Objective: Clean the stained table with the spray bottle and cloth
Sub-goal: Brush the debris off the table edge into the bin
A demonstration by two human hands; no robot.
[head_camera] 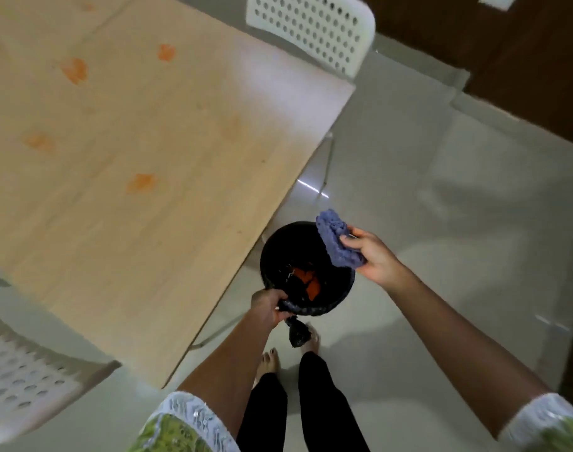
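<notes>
The person is standing at the corner of the counter [141, 230], looking down at a black bin [306, 272] on the floor just beside that corner. The left hand [268, 305] is gripping the near rim of the bin together with a bunched fold of its black liner, fingers curled round both. The right hand [371, 256] is pinching a folded purple cloth [338, 243] between thumb and fingers, holding it over the far side of the bin's mouth. The two hands are well apart, one at each side of the bin. Orange scraps [306, 283] are lying inside the bin.

The step in hand looks like shaking or dropping wiped-up residue off the cloth into the bin while the left hand is steadying it; whether anything is falling at this instant cannot be told, as the view is blurred.

The wooden counter is carrying several orange stains: two [75, 70] toward the far left, one [166, 53] farther along, one [39, 141] at the left and one [141, 182] nearer the middle. Judging by these, the cleaning is at an early or middle stage, with most of the wiping remaining. The spray bottle is not showing anywhere in view.

The next move probably calls for releasing the bin, finding the bottle and bringing the cloth to the nearest stain. White perforated chairs [314, 27] are sitting at the far and near ends.
</notes>
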